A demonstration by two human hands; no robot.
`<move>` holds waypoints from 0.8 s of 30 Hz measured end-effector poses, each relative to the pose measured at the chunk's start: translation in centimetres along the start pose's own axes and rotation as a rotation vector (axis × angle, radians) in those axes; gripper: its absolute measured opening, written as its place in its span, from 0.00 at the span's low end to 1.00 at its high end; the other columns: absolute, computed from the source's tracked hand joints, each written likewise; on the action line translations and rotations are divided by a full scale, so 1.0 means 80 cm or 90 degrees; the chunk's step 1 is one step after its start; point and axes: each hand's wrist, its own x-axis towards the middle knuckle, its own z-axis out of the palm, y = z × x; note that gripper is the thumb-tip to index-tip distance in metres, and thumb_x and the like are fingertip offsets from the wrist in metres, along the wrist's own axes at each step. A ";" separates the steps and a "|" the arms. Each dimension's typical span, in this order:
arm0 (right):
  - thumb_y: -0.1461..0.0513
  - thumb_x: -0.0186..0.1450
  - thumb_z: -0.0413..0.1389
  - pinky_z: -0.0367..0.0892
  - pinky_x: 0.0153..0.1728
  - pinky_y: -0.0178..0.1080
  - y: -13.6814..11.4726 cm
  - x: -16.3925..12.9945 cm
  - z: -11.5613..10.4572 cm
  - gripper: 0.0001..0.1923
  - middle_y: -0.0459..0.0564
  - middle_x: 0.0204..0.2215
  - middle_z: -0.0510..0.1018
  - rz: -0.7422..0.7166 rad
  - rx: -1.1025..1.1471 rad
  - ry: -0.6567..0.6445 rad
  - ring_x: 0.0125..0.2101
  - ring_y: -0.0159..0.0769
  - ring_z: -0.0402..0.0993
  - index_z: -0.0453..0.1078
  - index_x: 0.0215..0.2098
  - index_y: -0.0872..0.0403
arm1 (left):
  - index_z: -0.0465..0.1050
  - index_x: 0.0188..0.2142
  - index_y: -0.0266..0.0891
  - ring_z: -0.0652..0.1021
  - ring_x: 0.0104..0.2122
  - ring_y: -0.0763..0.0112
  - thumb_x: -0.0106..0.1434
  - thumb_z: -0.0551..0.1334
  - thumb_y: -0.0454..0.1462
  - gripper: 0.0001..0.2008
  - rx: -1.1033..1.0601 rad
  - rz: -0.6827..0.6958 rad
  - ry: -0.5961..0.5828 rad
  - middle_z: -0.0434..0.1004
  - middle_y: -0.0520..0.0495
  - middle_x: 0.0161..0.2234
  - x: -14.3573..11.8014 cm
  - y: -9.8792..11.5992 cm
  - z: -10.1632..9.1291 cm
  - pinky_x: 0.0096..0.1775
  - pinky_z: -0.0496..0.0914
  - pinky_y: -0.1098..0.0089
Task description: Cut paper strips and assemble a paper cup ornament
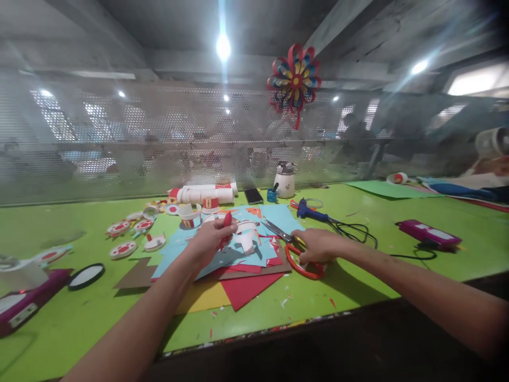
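My left hand [210, 241] pinches a small red piece [227, 218], perhaps folded paper, above the stack of coloured paper. On the right, my right hand [316, 245] has its fingers closed at the orange-red handles of a pair of scissors [304, 263]. The scissor blades [275, 229] point left and away over light blue paper [285, 213]. White paper scraps [246, 240] lie between my hands. Just beyond my left hand stand paper cups [190, 216], white with red and yellow. Red and brown sheets stick out from under the blue paper.
A blue glue gun [314, 210] with a black cable lies beyond the scissors. White decorated discs [123, 249] lie at left, near a black-rimmed round piece [86, 276]. Purple power strips [430, 235] sit at both sides. A bottle [284, 181] and phone [253, 196] are at the back.
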 end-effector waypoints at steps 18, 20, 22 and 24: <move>0.66 0.53 0.56 0.66 0.27 0.36 0.040 -0.012 -0.017 0.20 0.50 0.28 0.76 0.096 0.280 0.047 0.28 0.39 0.74 0.67 0.45 0.57 | 0.71 0.24 0.32 0.64 0.21 0.80 0.44 0.71 0.36 0.11 -0.088 0.024 0.037 0.65 0.52 0.21 0.005 -0.005 -0.003 0.23 0.55 0.75; 0.65 0.54 0.55 0.67 0.27 0.35 0.037 -0.032 -0.022 0.17 0.49 0.27 0.75 0.071 0.358 0.034 0.27 0.36 0.73 0.66 0.44 0.56 | 0.71 0.25 0.32 0.64 0.22 0.80 0.44 0.71 0.36 0.12 -0.102 0.029 0.045 0.65 0.52 0.22 0.004 -0.004 -0.001 0.22 0.54 0.75; 0.62 0.55 0.56 0.68 0.29 0.35 0.027 -0.055 -0.027 0.14 0.50 0.29 0.75 0.023 0.510 0.004 0.29 0.35 0.73 0.66 0.40 0.56 | 0.71 0.25 0.33 0.64 0.21 0.80 0.45 0.71 0.37 0.12 -0.114 0.038 0.056 0.64 0.53 0.22 0.004 -0.004 0.001 0.22 0.54 0.75; 0.56 0.56 0.58 0.67 0.27 0.35 0.009 -0.077 -0.030 0.12 0.49 0.27 0.73 -0.007 0.636 -0.048 0.27 0.34 0.71 0.66 0.33 0.55 | 0.70 0.25 0.33 0.63 0.21 0.80 0.45 0.71 0.37 0.12 -0.124 0.049 0.070 0.63 0.53 0.22 0.004 -0.004 0.003 0.22 0.54 0.76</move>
